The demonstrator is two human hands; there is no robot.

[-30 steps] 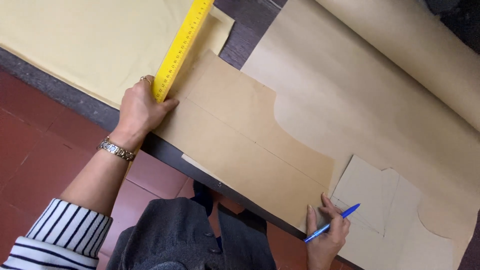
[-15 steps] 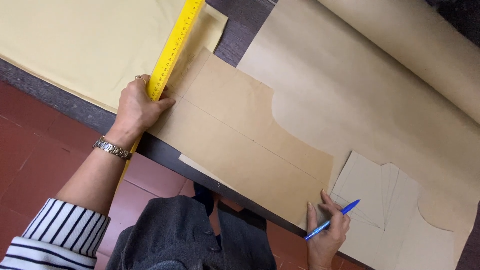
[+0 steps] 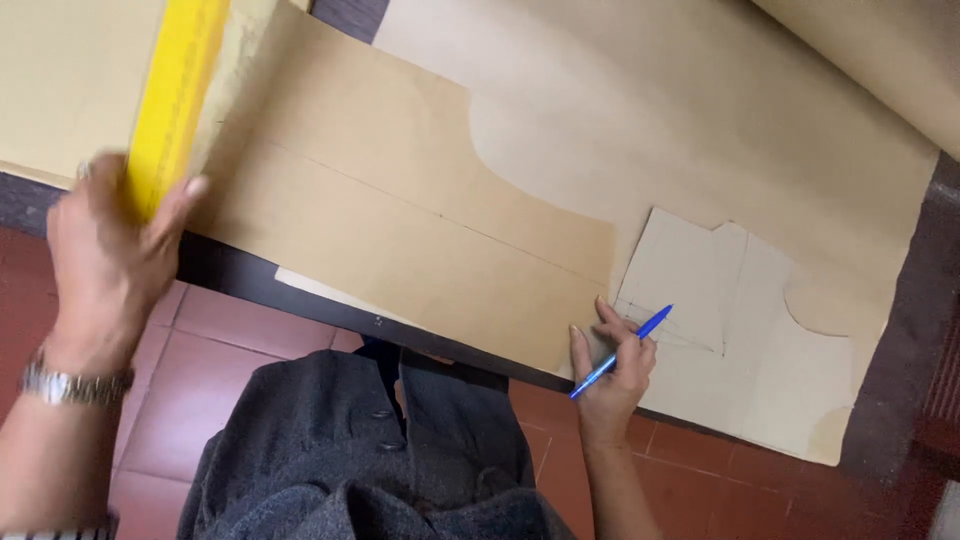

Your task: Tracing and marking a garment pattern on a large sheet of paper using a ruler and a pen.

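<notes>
My left hand (image 3: pixel 105 250) grips the lower end of a long yellow ruler (image 3: pixel 178 95) at the left, over the left end of a brown paper pattern piece (image 3: pixel 390 220). The pattern piece has a straight pencil line along it and a curved cut-out on its upper right side. My right hand (image 3: pixel 610 365) holds a blue pen (image 3: pixel 622 350) at the pattern piece's lower right corner, with fingertips resting on the paper. A paler cut pattern piece (image 3: pixel 745 320) lies just to the right of that hand.
A large sheet of brown paper (image 3: pixel 700 130) covers the dark table, with a roll of it (image 3: pixel 880 50) at the top right. Pale yellow paper (image 3: pixel 60 80) lies at the upper left. Red floor tiles (image 3: pixel 230 340) and my dark grey coat (image 3: pixel 380 450) show below the table edge.
The view has moved closer and shifted. My left hand still grips the ruler and looks blurred from motion. My right hand with the pen stays at the pattern's corner.
</notes>
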